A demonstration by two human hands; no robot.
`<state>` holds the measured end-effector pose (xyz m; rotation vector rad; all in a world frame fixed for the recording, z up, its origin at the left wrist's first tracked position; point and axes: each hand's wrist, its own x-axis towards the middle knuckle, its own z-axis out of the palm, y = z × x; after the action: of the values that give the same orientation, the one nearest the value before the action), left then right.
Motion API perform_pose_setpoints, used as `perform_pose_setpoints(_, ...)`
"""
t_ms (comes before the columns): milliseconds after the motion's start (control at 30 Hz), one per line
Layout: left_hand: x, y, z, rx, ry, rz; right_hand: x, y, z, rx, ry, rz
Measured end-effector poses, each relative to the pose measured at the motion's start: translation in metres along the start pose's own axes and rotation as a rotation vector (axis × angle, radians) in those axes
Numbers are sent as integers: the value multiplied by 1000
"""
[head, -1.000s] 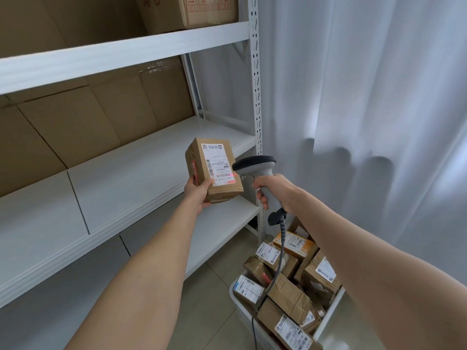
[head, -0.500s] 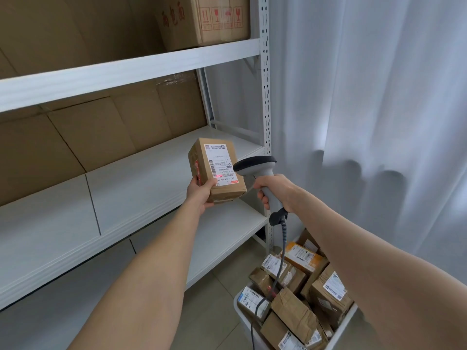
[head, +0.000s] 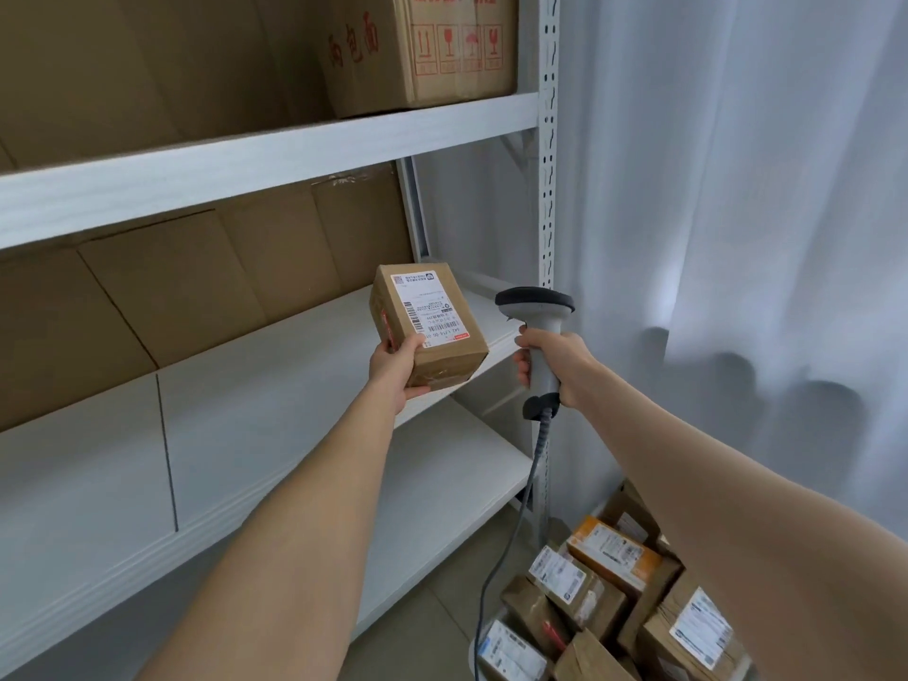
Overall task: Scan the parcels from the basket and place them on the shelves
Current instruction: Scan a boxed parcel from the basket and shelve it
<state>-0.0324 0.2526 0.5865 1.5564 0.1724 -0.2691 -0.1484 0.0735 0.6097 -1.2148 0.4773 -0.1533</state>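
My left hand [head: 398, 368] grips a small brown parcel [head: 444, 356] just left of the rack's post [head: 548, 189]. The thumb [head: 415, 342] presses the lower corner of its white label [head: 427, 307], and the other fingers are wrapped beneath and behind the box, out of my sight. The parcel is held tilted in the air, label turned up toward me, in front of the middle shelf [head: 275, 385] left of the post and not touching it. My right hand [head: 555, 366] is clenched round the grey handle of the scanner [head: 534, 307], directly before the post. Its dark head sits level with the parcel, just beside it but apart. The cable [head: 521, 508] hangs down past the post's foot. At the base of the post, to its right, the basket [head: 475, 653] holds a heap [head: 604, 557] of labelled parcels, one of them orange. High to the left of the post, a large carton [head: 432, 51] with red print stands on the upper shelf [head: 275, 154]. Right of the post hangs a white curtain [head: 737, 189].
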Motion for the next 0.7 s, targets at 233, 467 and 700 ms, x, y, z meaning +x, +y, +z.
perform_pose_setpoints(233,89,31,20,-26,-50,-83,100,-14,45,-48,123,-5)
perform_pose_setpoints(467,161,53,51,-65,-71,-205,184,-26,75,-64,169,-19)
perform_pose_setpoints(700,220,55,77,-42,-110,-269,251,-29,93,-85,150,-17)
